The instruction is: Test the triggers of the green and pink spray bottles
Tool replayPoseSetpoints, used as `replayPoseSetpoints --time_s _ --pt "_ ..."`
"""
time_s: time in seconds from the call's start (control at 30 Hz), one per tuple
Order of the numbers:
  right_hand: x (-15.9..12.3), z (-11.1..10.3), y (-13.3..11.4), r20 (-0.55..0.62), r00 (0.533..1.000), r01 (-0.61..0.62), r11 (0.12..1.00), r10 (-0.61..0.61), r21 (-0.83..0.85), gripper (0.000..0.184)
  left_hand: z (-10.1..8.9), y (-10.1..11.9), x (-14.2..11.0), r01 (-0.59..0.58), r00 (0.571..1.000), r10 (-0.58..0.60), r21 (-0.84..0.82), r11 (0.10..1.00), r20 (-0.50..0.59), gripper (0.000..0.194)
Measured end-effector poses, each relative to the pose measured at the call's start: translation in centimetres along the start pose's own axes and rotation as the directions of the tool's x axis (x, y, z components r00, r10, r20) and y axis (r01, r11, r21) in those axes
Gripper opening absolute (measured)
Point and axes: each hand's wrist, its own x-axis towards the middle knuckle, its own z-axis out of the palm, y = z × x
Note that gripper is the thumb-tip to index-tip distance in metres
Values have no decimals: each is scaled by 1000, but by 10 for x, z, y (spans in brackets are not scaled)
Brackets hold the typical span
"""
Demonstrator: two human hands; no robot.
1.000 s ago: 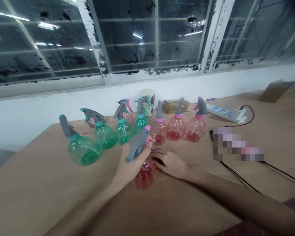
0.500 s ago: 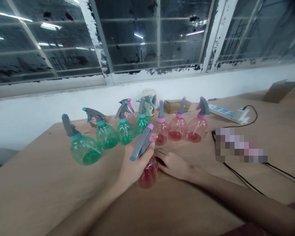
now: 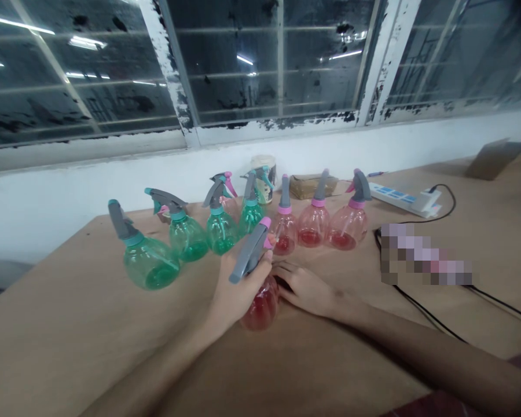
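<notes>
A pink spray bottle (image 3: pixel 260 310) with a grey and pink trigger head stands on the table in front of me, red liquid inside. My left hand (image 3: pixel 238 281) is closed around its neck, just under the trigger head. Against the bottle's right side, my right hand (image 3: pixel 306 288) holds it with bent fingers, whose tips are partly hidden behind the bottle. Just beyond my hands are a green spray bottle (image 3: pixel 223 234) and another pink spray bottle (image 3: pixel 283 234).
Several more spray bottles line the table, including a green one (image 3: pixel 150 266) at left and a pink one (image 3: pixel 347 229) at right. Behind them are a white tub (image 3: pixel 267 188) and a cardboard box (image 3: pixel 312 186). A power strip (image 3: pixel 402 198) and black cables (image 3: pixel 429 315) lie at right.
</notes>
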Motion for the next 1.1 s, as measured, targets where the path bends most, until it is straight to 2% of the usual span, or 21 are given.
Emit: replayPoseSetpoints --time_s 0.23,0.33,0.5,0.63,0.73,0.83,1.1 --pt "-1 1 0 -1 1000 -3 1000 3 -10 25 -2 3 1 -4 1000 3 53 999 22 8" --pt "-1 2 1 -4 1000 -2 1000 2 -14 24 -3 8 2 -9 998 7 22 1000 64 8" --pt "-2 3 3 -18 1000 8 1000 -8 -13 26 -4 10 1 -15 998 13 20 1000 56 19" --pt "-1 3 2 -10 1000 -1 1000 1 -5 26 -3 9 2 -8 996 11 -37 999 92 12" --pt "-1 1 0 -11 1000 1 1000 -1 9 26 0 7 2 -2 998 3 -19 1000 68 11" --pt "0 0 -1 -18 1000 5 1000 -5 19 26 4 4 1 16 999 -16 -5 1000 43 4" --pt "0 1 1 -25 999 21 1000 -21 3 28 6 9 -1 48 998 -48 -1 999 -30 8"
